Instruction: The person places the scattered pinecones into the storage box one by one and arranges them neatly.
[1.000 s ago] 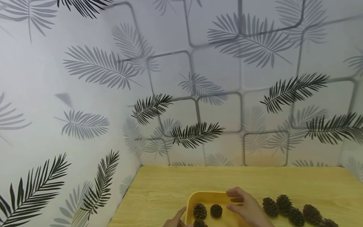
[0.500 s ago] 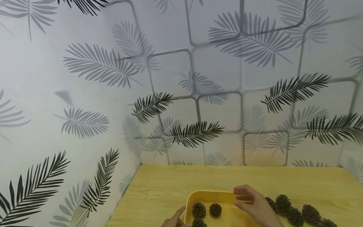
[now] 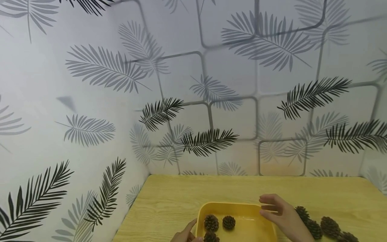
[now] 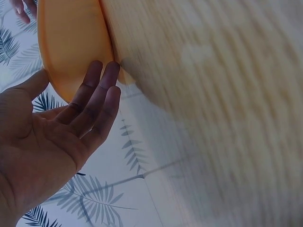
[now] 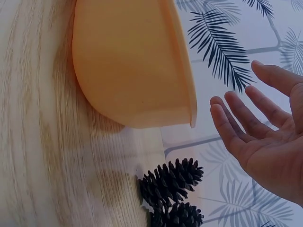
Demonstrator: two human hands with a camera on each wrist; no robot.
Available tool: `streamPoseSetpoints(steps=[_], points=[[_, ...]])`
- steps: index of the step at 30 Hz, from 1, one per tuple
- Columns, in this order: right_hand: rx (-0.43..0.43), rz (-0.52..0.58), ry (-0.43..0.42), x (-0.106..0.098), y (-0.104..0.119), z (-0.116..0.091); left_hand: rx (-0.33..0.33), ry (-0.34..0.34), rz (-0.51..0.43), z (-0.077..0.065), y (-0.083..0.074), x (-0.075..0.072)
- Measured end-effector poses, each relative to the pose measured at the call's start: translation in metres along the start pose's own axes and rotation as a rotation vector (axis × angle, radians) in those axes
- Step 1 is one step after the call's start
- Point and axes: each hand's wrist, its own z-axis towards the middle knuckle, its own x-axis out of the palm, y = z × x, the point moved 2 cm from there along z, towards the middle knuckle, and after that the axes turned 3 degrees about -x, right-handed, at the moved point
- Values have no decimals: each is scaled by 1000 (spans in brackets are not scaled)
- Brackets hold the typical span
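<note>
In the head view a yellow plastic box (image 3: 232, 205) stands on the table, with several pine cones (image 3: 211, 223) at its left side. My left hand (image 3: 183, 234) is at the box's left side. The left wrist view shows that hand (image 4: 61, 127) with its thumb at the rim of the box (image 4: 71, 38) and its fingers, slightly bent, against the outer wall. My right hand (image 3: 281, 213) hovers by the box's right rim. Its fingers are spread and loosely bent, with nothing between them, as the right wrist view also shows the hand (image 5: 265, 127).
More pine cones (image 3: 330, 227) lie in a row on the wooden table (image 3: 169, 195) to the right of the box. Two of these pine cones (image 5: 171, 182) appear beyond the box in the right wrist view. A leaf-patterned wall covering (image 3: 235, 117) rises behind the table.
My right hand has moved right, from over the box's inside to its right rim and toward the loose pine cones. The left hand and the pine cones in the box have stayed put.
</note>
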Motion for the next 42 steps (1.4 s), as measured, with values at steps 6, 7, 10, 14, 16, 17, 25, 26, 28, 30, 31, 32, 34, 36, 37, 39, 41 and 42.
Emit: streamPoseSetpoints(steps=[6,7,10,14,16,17,25,26,28,30,31,32,34,36,37,39,41,42], points=[[27,-21,-34,-13,-6,-4,16,14,4,-2,-5,-1],[25,-27,-38,-15,-8,-5,15,16,2,-2,-6,-2],[38,-50,-62,-23,-13,-5,0,19,-7,-3,-8,-3],[68,-62,-98,-31,-20,-6,-19,23,-15,-2,-7,-3],[74,-73,-119,-34,-21,-6,-21,26,-16,-1,-6,-3],[75,-76,-127,-35,-22,-7,-20,25,-16,-1,-6,-3],[87,-122,-171,-42,-22,-10,-17,17,29,0,-6,-3],[91,-131,-175,-43,-22,-10,-14,17,30,0,-5,-3],[97,-143,-178,-45,-22,-10,-19,19,20,0,-6,-3],[103,-151,-176,-47,-23,-10,-13,20,14,-1,-8,-3],[108,-155,-172,-48,-23,-9,-15,20,13,-1,-9,-3],[111,-157,-169,-48,-24,-9,-20,24,13,-2,-10,-3],[112,-166,-161,-49,-26,-10,-8,28,14,-4,-14,-4],[108,-169,-156,-50,-28,-10,-5,34,17,-5,-17,-5],[105,-172,-154,-50,-29,-10,-8,33,18,-6,-17,-5],[96,-176,-152,-51,-32,-10,-3,21,18,-6,-16,-4],[91,-183,-154,-51,-34,-9,-25,9,20,-4,-12,-3],[89,-187,-153,-50,-35,-9,-37,3,20,-3,-9,-2]])
